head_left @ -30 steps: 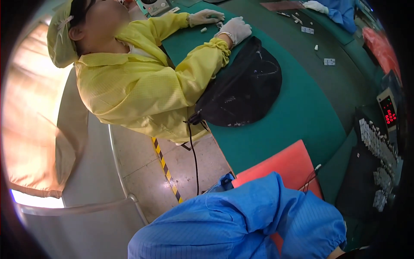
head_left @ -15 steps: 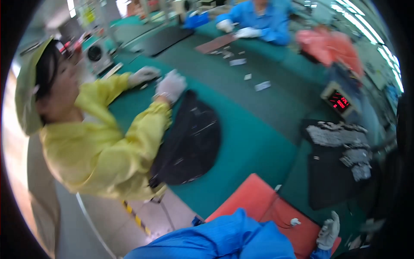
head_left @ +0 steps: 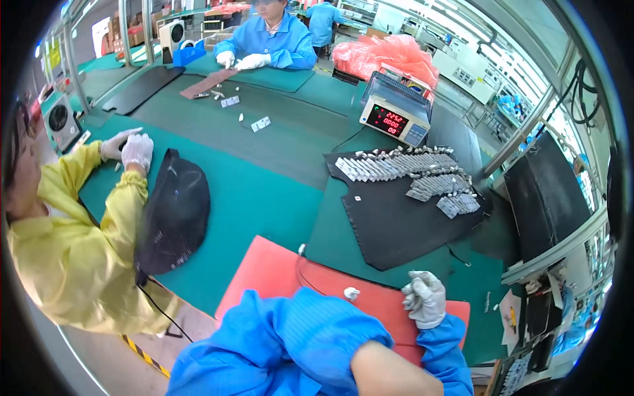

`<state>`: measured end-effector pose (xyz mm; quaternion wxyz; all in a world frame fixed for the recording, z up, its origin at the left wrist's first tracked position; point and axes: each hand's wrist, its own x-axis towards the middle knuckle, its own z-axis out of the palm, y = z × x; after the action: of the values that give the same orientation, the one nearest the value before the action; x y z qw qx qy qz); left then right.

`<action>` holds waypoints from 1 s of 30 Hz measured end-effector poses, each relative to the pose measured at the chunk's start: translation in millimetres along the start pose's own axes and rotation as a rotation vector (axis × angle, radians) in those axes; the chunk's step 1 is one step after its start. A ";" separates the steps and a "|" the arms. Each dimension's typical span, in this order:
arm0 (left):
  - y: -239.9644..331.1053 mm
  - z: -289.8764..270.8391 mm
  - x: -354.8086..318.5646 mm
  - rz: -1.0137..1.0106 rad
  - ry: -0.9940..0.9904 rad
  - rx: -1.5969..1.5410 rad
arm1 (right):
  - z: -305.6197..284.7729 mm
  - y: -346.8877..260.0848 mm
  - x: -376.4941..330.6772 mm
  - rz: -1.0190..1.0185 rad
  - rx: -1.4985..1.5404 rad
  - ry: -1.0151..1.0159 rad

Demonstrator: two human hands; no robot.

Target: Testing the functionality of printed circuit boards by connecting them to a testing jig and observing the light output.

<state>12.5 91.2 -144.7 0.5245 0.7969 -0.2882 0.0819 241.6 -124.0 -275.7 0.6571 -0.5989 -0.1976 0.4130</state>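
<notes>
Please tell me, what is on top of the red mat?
On the red mat, a small white part and a thin cable can be seen. The gloved right hand and blue sleeves cover some of it; whatever is beneath them cannot be seen.

Bench meter [head_left: 399, 105] with red digits [head_left: 391, 121] lit, translucent red plastic sheeting [head_left: 386, 58] heaped behind, black cover [head_left: 175, 218] beside yellow-clad person [head_left: 72, 257] at left, blue-clad person [head_left: 272, 41] farther off, striped tape [head_left: 145, 356] (yellow and black) on floor [head_left: 92, 350].
</notes>
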 end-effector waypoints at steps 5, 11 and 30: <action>20.6 91.5 82.0 0.381 0.088 -0.658 | -2.4 -6.9 -5.4 0.055 -0.079 -0.130; 22.8 95.5 82.6 0.610 0.466 -0.542 | -4.8 -3.1 -9.7 0.143 -0.024 -0.201; -5.0 75.4 108.0 0.671 0.138 -0.456 | -11.4 -14.0 5.7 0.168 -0.008 -0.279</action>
<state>90.8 -14.3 -134.7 0.6501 0.5144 -0.5071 0.2358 257.8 -125.8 -266.1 0.5841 -0.5527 -0.2377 0.5449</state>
